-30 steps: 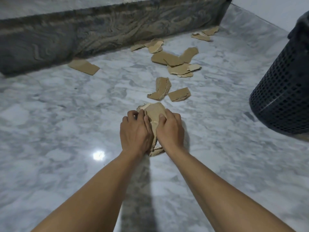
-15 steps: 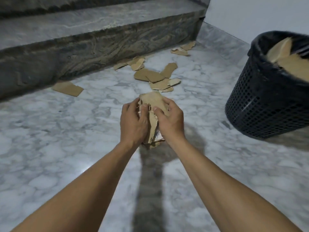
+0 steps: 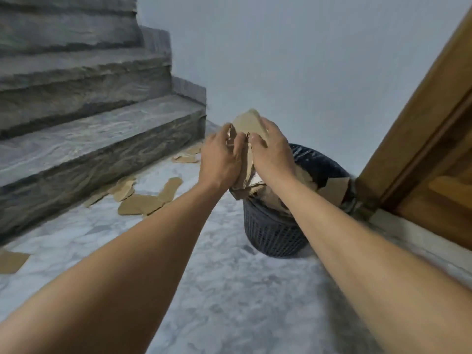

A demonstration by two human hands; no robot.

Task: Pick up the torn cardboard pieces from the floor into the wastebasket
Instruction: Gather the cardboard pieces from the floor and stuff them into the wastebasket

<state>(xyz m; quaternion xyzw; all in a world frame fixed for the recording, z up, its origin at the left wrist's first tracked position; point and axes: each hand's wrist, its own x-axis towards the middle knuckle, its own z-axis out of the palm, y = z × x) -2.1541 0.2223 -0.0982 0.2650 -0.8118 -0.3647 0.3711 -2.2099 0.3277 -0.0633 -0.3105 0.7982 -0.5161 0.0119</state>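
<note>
Torn brown cardboard bundle (image 3: 249, 123) was lifted off floor (image 3: 229, 290), gripped by left hand (image 3: 221, 162) and right hand (image 3: 273, 157) fingers; black mesh wastebasket (image 3: 273, 233) was seen below fingers. Release judged due.

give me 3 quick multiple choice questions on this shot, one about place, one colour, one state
1. Where is the cardboard bundle?
A. on the bottom stair
B. held in both hands at the wastebasket rim
C. flat on the floor
2. What colour is the wastebasket?
A. white
B. dark mesh
C. red
3. What state is the wastebasket in?
A. empty
B. tipped over
C. upright with cardboard inside

Answers: 1 B, the left hand and right hand grip it there; 2 B, its perforated wall looks near black; 3 C, brown pieces stick up past its rim.
</note>
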